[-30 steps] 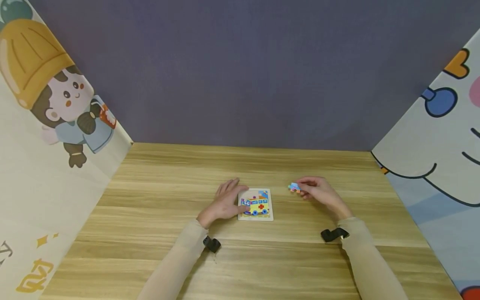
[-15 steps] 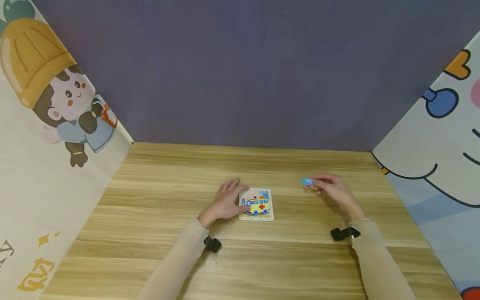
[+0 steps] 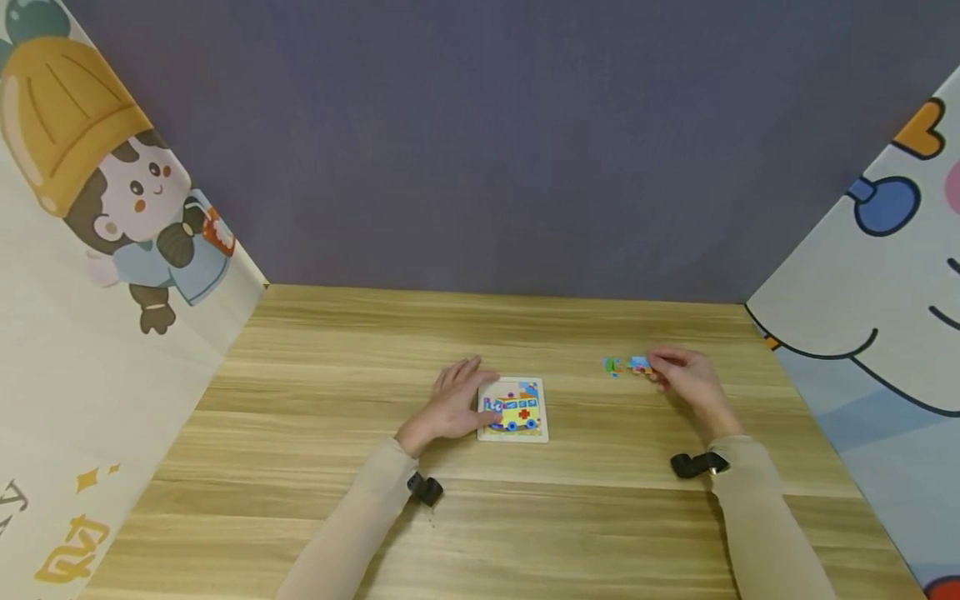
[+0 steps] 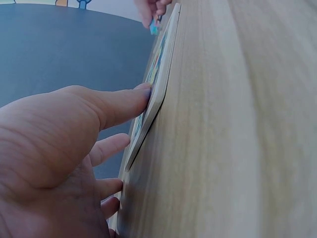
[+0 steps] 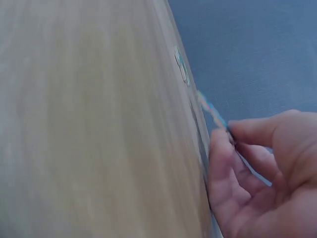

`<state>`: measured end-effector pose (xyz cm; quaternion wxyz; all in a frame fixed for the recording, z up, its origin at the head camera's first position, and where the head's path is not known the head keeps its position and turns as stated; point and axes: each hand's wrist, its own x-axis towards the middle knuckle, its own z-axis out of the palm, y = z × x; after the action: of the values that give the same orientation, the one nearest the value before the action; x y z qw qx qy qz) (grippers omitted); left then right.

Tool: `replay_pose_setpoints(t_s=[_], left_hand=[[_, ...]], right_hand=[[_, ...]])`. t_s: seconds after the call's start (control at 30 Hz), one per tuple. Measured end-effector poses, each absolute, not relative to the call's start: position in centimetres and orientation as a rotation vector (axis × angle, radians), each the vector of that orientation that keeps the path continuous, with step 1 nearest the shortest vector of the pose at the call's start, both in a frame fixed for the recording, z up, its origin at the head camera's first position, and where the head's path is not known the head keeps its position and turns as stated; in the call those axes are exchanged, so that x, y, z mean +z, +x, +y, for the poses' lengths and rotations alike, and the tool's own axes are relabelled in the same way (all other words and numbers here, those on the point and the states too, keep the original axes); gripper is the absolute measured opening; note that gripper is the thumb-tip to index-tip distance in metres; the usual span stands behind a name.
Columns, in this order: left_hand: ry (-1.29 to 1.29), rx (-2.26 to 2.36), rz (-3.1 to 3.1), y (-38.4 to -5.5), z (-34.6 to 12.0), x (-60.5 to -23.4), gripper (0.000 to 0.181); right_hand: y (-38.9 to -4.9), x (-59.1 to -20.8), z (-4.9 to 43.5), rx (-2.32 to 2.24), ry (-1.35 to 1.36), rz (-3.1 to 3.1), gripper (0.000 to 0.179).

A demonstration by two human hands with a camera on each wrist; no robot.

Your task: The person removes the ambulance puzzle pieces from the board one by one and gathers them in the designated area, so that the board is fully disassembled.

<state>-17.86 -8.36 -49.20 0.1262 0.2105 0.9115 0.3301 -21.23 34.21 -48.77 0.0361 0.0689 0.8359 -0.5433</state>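
A square wooden puzzle board [image 3: 543, 433] with a pale frame lies on the table, its picture a yellow van with a red cross. My left hand [image 3: 447, 411] rests at its left side, thumb pressing on the picture and the other fingers stretched past the upper left edge. Farther right, my right hand [image 3: 686, 383] pinches a blue and pink puzzle piece [image 3: 640, 365] between thumb and fingertips. That piece is seen edge-on and tilted in the right wrist view. Just left of it, a green and blue puzzle piece [image 3: 611, 366] lies on the table.
The wood-grain table [image 3: 480, 525] ends at a dark grey-blue partition [image 3: 480, 150] behind. Printed cartoon panels stand on the left [image 3: 112, 275] and right. Both wrists carry black camera mounts.
My right hand has moved to the right with its puzzle piece, away from the board. The green and blue piece now shows separately on the table. My left hand has stayed put.
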Motion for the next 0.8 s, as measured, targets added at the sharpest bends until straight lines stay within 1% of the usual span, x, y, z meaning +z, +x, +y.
replay_pose_setpoints(t_s=[0.1,0.2,0.37,0.53,0.8], left_hand=[[0.614,0.946,2.661,-17.6,-8.4,-49.0,0.069],[0.612,0.916,2.664,-17.5,-8.5,-48.8,0.07],[0.604,0.904,2.669,-17.8,-8.4,-49.0,0.07],[0.596,0.919,2.668,-18.3,-8.5,-49.8,0.072],[0.606,0.919,2.658,-18.1,-8.4,-49.6,0.072]], right_hand=[[-21.2,-49.0,34.0,-1.473,0.196,2.734,0.045],[-21.2,-49.2,33.9,-1.336,0.176,2.846,0.044],[-21.3,-49.0,33.8,-1.31,0.166,2.856,0.048],[-21.2,-48.7,33.8,-1.198,0.056,2.836,0.056],[-20.7,-48.9,34.0,-1.175,0.062,2.856,0.055]])
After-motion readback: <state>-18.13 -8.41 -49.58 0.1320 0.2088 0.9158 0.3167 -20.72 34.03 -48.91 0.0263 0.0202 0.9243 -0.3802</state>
